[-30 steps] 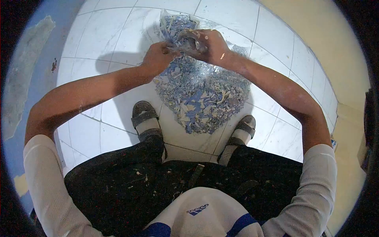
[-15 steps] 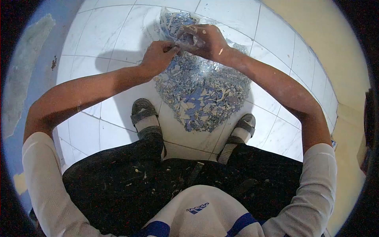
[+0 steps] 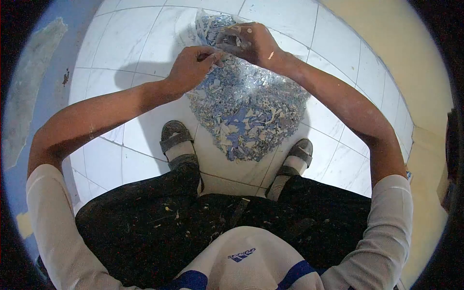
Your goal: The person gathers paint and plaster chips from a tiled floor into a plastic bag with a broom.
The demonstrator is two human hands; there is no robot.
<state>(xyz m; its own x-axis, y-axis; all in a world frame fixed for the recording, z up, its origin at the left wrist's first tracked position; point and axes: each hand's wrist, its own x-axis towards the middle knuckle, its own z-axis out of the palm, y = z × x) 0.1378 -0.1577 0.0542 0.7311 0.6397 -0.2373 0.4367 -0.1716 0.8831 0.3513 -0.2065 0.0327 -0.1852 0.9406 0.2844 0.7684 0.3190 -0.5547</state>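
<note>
A clear plastic bag point(image 3: 249, 111) lies on the floor between my feet, full of blue, cream and grey flakes that look like paint chips. My left hand point(image 3: 191, 66) is closed in a pinch at the bag's narrowed upper part, on its left side. Just to the right, my right hand point(image 3: 251, 44) has its fingers curled and pinched over the same part. Both hands appear to grip the plastic, though the fingertips are partly hidden. Beyond them, the far end of the bag point(image 3: 212, 25) also holds flakes.
White marbled tiles point(image 3: 145, 157) make up the floor. My sandalled feet point(image 3: 177, 137) stand either side of the bag. A blue wall point(image 3: 53, 72) with a bare grey patch rises on the left, and a cream wall point(image 3: 386, 43) on the right. Light flakes dot my dark trousers point(image 3: 159, 212).
Both hands have shifted slightly up and away from me, the right one a little more to the right. The filled bag has barely moved.
</note>
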